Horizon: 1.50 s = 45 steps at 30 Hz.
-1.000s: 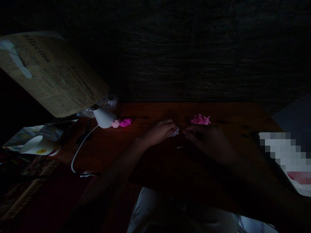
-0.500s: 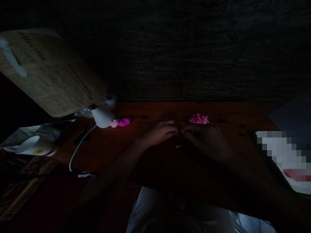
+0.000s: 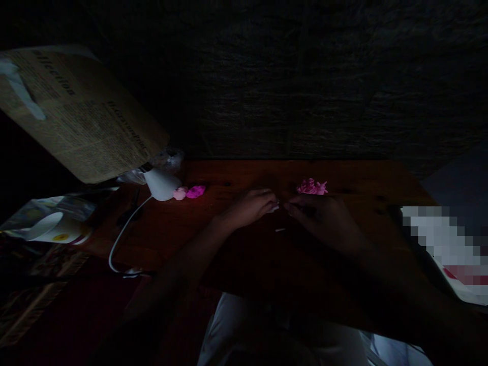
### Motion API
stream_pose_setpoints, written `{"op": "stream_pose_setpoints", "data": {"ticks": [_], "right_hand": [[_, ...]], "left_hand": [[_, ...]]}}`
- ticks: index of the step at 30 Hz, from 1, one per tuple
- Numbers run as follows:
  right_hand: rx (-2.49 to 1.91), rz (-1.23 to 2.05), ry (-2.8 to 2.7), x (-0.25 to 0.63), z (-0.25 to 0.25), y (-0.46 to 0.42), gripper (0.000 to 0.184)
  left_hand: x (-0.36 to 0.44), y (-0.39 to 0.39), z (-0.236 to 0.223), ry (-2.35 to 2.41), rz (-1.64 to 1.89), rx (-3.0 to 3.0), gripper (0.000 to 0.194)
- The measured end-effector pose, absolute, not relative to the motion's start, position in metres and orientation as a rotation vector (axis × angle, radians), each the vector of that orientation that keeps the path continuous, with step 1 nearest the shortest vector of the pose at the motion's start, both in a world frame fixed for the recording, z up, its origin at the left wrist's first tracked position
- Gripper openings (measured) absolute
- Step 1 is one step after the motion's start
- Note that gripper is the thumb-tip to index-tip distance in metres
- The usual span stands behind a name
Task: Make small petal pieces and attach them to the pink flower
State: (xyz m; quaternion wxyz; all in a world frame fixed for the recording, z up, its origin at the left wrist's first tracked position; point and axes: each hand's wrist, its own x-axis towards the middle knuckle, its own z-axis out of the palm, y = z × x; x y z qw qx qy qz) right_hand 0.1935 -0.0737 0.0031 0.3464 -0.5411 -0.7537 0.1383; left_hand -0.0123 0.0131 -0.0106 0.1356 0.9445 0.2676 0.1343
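Over the middle of the dark wooden table (image 3: 244,175), my left hand (image 3: 256,206) is closed, with a small pale bit showing at its fingertips. My right hand (image 3: 324,218) faces it, thumb and finger pinched together; what they hold, if anything, is too dark to make out. The two sets of fingertips nearly meet. Just behind my right hand lies a pink, ruffled, petal-like cluster (image 3: 312,186). A small white sliver (image 3: 280,230) rests on the table below my fingertips.
To the left stand a white cone-shaped object (image 3: 162,184) with a cable, a pale pink lump (image 3: 180,193) and a magenta lump (image 3: 196,191). A newsprint-patterned bag (image 3: 87,117) and a tipped paper cup (image 3: 57,229) are farther left. A blurred-out pale object (image 3: 450,254) sits at right.
My left fingers have turned slightly, and a pale bit now shows at their tips. My right hand has barely moved. The things on the table stay where they were.
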Motion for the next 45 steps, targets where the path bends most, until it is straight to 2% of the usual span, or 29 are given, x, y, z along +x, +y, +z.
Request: {"op": "stream_pose_setpoints", "data": {"ticks": [6, 11, 18, 23, 26, 31, 38, 45], "right_hand": [[-1.423, 0.369, -1.948, 0.194, 0.003, -0.073, 0.017], [-1.384, 0.381, -1.896, 0.193, 0.006, -0.075, 0.014], [-1.281, 0.398, -1.867, 0.190, 0.004, -0.076, 0.015], [-1.304, 0.356, -1.895, 0.192, 0.005, -0.075, 0.017], [-1.351, 0.335, -1.887, 0.193, 0.007, -0.074, 0.018], [-1.384, 0.331, -1.866, 0.194, 0.009, -0.074, 0.018], [-1.411, 0.402, -1.835, 0.194, 0.007, -0.074, 0.017], [-1.254, 0.328, -1.915, 0.194, 0.002, -0.072, 0.022]], "left_hand": [[-0.013, 0.013, -0.007, 0.762, 0.572, 2.564, 0.019], [-0.007, 0.010, -0.006, 0.707, 0.737, 2.062, 0.016], [-0.003, 0.005, -0.006, 0.781, 0.716, 1.669, 0.033], [-0.007, 0.010, -0.005, 0.759, 0.696, 1.779, 0.027], [-0.012, 0.015, -0.006, 0.768, 0.725, 2.089, 0.018], [-0.015, 0.018, -0.009, 0.738, 0.534, 2.588, 0.011], [-0.015, 0.018, -0.011, 0.708, 0.512, 2.656, 0.014], [-0.016, 0.017, -0.005, 0.600, 0.693, 2.465, 0.008]]}}
